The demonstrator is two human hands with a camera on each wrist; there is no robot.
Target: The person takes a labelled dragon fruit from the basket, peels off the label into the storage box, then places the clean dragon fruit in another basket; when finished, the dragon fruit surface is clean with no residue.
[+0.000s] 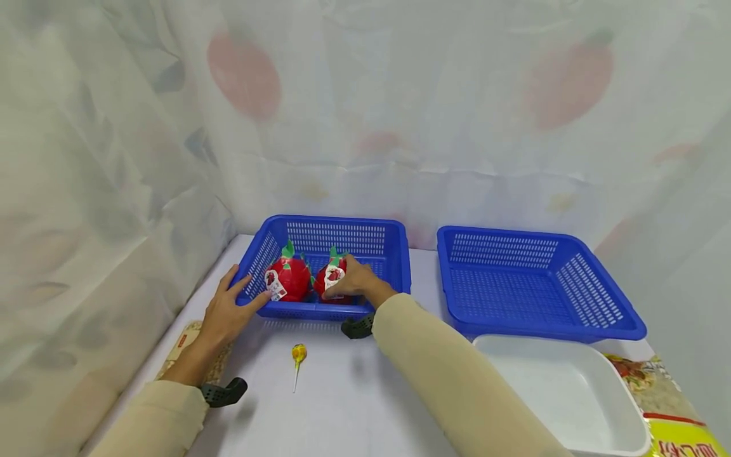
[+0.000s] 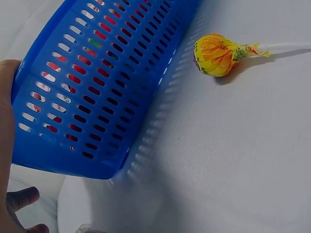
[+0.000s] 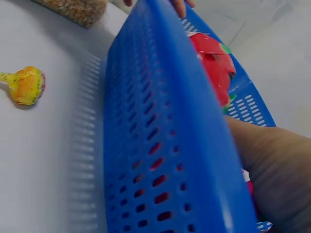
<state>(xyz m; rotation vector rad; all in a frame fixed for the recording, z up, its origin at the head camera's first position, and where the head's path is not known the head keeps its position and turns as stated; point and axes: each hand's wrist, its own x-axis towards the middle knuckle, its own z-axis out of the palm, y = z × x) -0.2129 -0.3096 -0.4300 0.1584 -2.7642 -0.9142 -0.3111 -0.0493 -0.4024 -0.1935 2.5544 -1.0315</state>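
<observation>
Two red dragon fruits with green tips and white labels are inside the left blue basket (image 1: 394,254). My right hand (image 1: 356,279) reaches over the basket's front rim and grips the right dragon fruit (image 1: 334,273), thumb on its near side and fingers partly hidden behind it. The left dragon fruit (image 1: 292,279) sits beside it. At the basket's front left corner is my left hand (image 1: 225,314), fingers spread along the side and thumb at the front rim. In the left wrist view the perforated wall (image 2: 92,92) fills the upper left.
A yellow-wrapped lollipop (image 1: 299,353) lies before the basket. Under my left forearm is a bag of beige grains (image 1: 185,339). To the right stand another blue basket (image 1: 502,292) and a white tub (image 1: 548,381), with a printed food bag (image 1: 662,400) beside it. Curtains hang behind.
</observation>
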